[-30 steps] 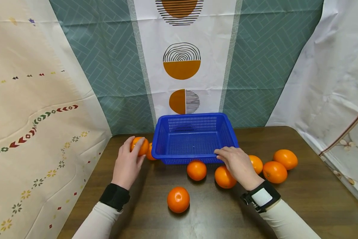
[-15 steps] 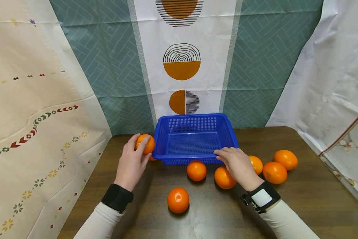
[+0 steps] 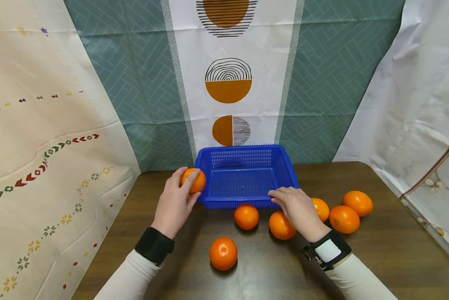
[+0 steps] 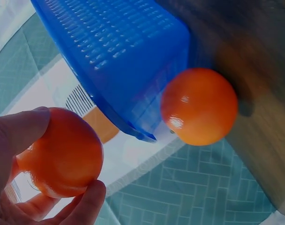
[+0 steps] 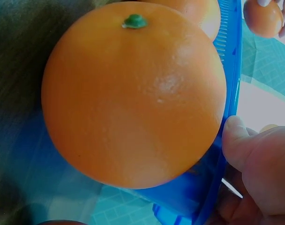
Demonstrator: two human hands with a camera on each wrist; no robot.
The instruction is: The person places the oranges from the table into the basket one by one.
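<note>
Cloth in teal and white, printed with ochre and black circles, hangs behind the blue rectangular perforated plastic basket. Cream fabric with coloured motifs slants off to the basket's left, white floral fabric to its right. Beneath the basket spreads the dark brown wood-grain table.

Two white sleeves reach in from the basket's near side. By its left rim, the left hand holds a glossy round orange between thumb and fingers, raised and apart from the basket in the left wrist view. Near the basket's front right corner, the right hand pinches the rim narrowly. Black wristbands circle both wrists, the right one bearing a white pad.

Seven more glossy oranges lie about the basket: one orange beside its left end, a second orange just before its front middle, a third orange farther out in front, a fourth orange before the right corner, partly behind the right hand, and three oranges off to the right. Green stem nub marks the fruit nearest the basket's gripped corner.
</note>
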